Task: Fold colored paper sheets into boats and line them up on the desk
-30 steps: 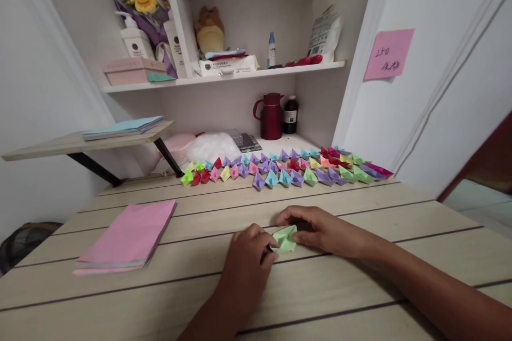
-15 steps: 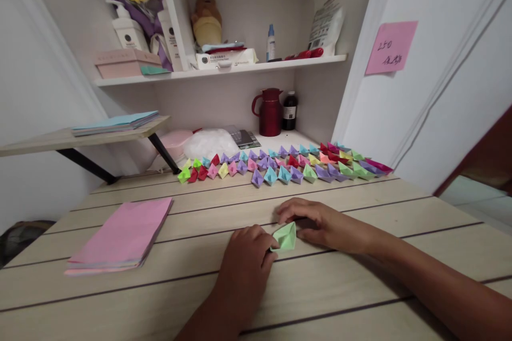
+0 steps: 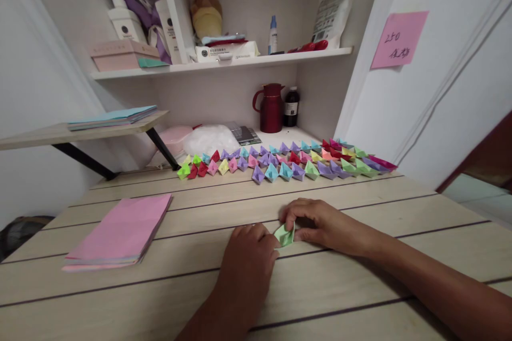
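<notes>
A small light-green folded paper boat (image 3: 285, 235) is between my hands, low over the wooden desk. My left hand (image 3: 251, 255) is closed on its left end, thumb and forefinger pinched together there. From the right, my right hand (image 3: 320, 225) curls round the boat, with a fingertip on its upper edge and the thumb by its right side. Fingers cover both ends of the boat. Beyond my hands stand rows of folded paper boats (image 3: 298, 172) in many colours.
A stack of pink paper sheets (image 3: 120, 229) lies at the left. Above it, a small raised shelf (image 3: 100, 134) on black legs carries more paper. A dark red jug (image 3: 271, 109) and a dark bottle (image 3: 291, 108) stand at the back. A pink note (image 3: 400, 40) hangs at the right.
My right hand has closed in on the boat, its forefinger now bent down onto the upper edge. The boat looks narrower. The view has tilted slightly downward.
</notes>
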{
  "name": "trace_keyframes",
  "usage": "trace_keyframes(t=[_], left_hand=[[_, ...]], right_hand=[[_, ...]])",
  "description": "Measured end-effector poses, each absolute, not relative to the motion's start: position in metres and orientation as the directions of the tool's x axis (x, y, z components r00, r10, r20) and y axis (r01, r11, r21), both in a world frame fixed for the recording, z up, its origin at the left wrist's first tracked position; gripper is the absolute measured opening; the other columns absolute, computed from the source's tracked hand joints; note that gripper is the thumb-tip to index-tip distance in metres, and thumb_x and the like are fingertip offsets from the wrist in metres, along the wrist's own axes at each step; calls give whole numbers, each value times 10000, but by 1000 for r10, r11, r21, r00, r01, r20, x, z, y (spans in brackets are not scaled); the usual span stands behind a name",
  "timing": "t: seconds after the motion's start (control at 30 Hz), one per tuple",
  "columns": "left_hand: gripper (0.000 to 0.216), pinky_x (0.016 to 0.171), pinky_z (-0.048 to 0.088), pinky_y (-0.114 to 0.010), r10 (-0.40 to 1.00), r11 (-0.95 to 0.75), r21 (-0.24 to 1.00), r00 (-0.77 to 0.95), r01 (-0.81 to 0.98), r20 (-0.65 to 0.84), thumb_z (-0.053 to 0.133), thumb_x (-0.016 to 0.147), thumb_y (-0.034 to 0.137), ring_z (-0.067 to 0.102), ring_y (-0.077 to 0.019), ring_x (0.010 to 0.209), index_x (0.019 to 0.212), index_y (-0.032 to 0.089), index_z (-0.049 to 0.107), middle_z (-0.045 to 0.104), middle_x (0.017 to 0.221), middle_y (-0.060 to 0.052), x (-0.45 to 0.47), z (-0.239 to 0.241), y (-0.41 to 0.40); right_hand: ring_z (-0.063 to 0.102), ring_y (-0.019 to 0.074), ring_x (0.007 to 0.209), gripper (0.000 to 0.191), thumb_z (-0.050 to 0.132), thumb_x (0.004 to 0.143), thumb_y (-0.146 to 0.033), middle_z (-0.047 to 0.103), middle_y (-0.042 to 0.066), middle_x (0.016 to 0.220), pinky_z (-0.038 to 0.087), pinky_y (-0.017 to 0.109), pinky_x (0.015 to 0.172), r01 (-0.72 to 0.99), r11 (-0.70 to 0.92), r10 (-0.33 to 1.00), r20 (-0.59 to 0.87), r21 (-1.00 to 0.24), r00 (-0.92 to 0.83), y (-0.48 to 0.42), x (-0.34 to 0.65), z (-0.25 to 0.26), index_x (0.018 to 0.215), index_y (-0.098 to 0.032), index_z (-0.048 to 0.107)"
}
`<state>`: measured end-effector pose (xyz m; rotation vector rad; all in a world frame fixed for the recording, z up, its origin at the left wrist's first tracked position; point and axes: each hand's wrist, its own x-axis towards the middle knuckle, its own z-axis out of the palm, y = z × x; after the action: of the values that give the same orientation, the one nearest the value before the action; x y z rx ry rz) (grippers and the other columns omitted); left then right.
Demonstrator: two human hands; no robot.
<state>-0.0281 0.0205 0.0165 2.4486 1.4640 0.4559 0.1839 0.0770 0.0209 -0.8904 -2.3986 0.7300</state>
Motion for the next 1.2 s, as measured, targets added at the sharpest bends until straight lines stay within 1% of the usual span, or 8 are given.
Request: trace_keyframes(t=[0.17,0.33,0.53,0.7,0.8,0.9,1.07,1.2], left_hand=[[219,832,390,-349,911,-413,429,367,804,188,586,823,110,542,-185,877,1003,227,631,644,963,-17,-29,14,19],[165,814,393,-336,920,-392,461,333,796,208,620,805,113,550,-173,814,932,219,630,655,877,1,-28,14,18],[60,830,374,-324,879,-477,393,427,786,213,621,841,166,564,-157,841,844,224,636,665,866,16,-28,16,18],[125,786,367,-313,864,-500,305,442,811,243,571,874,165,556,-153,793,769,214,618,654,810,20,-25,18,16],[151,770,360,-315,852,-502,217,436,837,291,567,871,143,553,-157,760,743,213,605,642,770,22,-26,18,17],[194,740,350,-330,856,-450,106,394,887,336,534,872,103,555,-170,737,721,207,596,633,754,3,-30,13,23],[212,699,351,-336,872,-331,19,298,944,389,519,863,80,580,-191,740,710,204,600,640,744,-16,-35,0,33],[107,722,375,-317,901,-277,129,211,952,380,583,838,131,604,-193,792,790,219,621,670,814,-5,-33,-4,34]], right_hand=[[600,167,866,159,624,770,-105,665,30,977,466,270,783,468,573,753,206,-673,-625,75,183,22,902,-193,613],[600,155,810,87,550,832,-137,661,17,883,478,259,738,421,510,773,185,-750,-607,76,183,21,893,-187,587],[599,154,784,62,552,842,-155,660,11,838,472,266,732,444,484,793,163,-754,-587,78,184,19,856,-183,605],[598,156,774,83,555,839,-160,662,14,830,472,268,718,456,501,787,169,-736,-593,77,182,19,846,-185,634],[598,161,807,211,548,840,-172,655,22,895,485,281,741,426,482,803,192,-765,-563,77,180,18,1037,-205,617],[599,161,820,466,555,836,-196,633,51,1085,501,303,758,403,438,836,199,-803,-511,78,179,14,1291,-247,467],[589,165,819,461,533,856,-202,630,45,1029,493,309,778,413,435,839,193,-800,-509,79,175,7,1308,-236,446],[585,178,863,447,548,846,-195,628,37,1019,485,311,801,420,454,829,199,-786,-523,77,171,7,1284,-246,476]])
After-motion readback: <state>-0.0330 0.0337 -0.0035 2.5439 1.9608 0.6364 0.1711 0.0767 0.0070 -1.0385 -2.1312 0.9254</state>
